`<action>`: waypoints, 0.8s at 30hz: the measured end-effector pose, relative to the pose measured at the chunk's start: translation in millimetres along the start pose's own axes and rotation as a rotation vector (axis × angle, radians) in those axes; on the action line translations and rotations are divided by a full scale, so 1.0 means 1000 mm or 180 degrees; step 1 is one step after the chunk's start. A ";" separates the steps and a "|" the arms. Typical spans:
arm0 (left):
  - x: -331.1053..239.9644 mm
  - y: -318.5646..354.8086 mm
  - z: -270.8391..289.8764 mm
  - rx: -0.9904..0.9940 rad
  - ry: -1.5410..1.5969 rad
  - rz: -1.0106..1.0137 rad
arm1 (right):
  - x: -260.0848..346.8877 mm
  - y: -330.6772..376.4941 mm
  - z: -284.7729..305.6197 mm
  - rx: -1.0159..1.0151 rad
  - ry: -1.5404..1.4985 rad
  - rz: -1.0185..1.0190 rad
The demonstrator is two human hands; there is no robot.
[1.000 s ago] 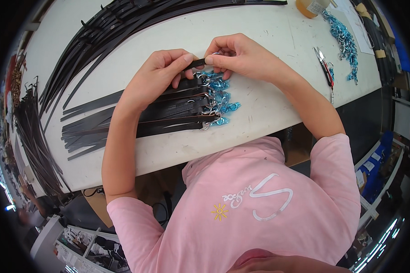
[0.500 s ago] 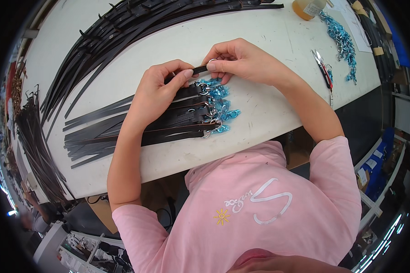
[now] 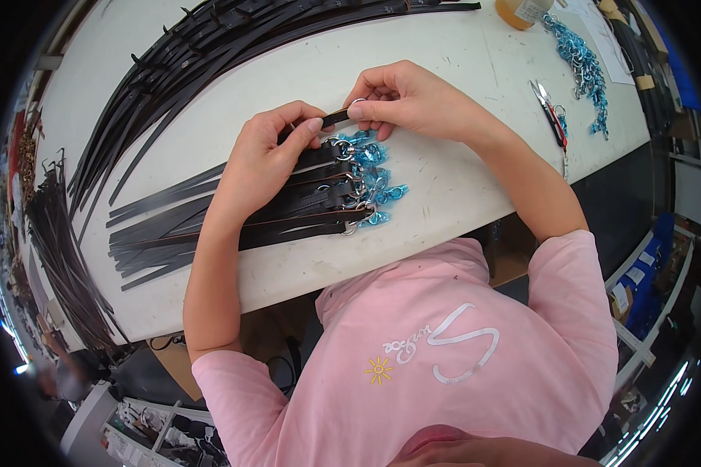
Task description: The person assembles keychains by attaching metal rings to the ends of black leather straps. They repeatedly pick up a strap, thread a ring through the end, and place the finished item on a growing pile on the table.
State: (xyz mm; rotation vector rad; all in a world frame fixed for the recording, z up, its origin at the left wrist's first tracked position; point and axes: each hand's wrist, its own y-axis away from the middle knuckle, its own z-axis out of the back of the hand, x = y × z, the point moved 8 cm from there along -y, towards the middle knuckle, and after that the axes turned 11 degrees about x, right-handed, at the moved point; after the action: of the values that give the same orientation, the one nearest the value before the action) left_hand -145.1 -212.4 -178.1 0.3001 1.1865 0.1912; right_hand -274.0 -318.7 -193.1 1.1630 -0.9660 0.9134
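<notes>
Strap [image 3: 331, 119] end pinched between our left hand [image 3: 269, 152] and right hand [image 3: 403, 99], just above the finished pile [image 3: 288, 210] with blue-wrapped clasps [image 3: 370, 167]. We judge several done; many bare straps [image 3: 210, 54] and spare clasps [image 3: 580, 66] beyond the pile remain.

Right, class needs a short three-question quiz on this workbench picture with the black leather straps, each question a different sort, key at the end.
1. True or false: both hands grip the same black leather strap.
2. What lies nearest the table's right edge? A) a pair of pliers with red and black handles B) a hammer C) a tape roll
3. Fill in: the metal clasps on the finished straps under the left hand are wrapped in ____ film.

Key
1. True: the right hand pinches its end and the left hand holds it beside that.
2. A
3. Blue: see the blue-wrapped clasps.
</notes>
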 end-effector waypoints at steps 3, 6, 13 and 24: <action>-0.002 -0.003 0.000 0.0040 -0.0097 0.0011 | 0.001 0.000 0.000 -0.0014 0.0002 -0.0019; -0.009 -0.005 -0.004 -0.0030 -0.0220 -0.0105 | 0.001 0.000 -0.001 -0.0002 -0.0030 0.0040; 0.001 -0.012 -0.006 -0.0105 -0.0148 -0.0078 | 0.000 0.000 -0.002 0.0000 0.0034 0.0056; 0.007 -0.005 -0.001 0.0184 0.0318 -0.0100 | 0.000 -0.002 0.000 -0.0016 0.0014 0.0029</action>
State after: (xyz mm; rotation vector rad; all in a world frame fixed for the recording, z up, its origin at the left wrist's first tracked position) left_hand -143.3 -214.5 -186.3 0.3252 1.2964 0.1461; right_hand -272.0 -318.8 -193.3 1.1527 -0.9701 0.9200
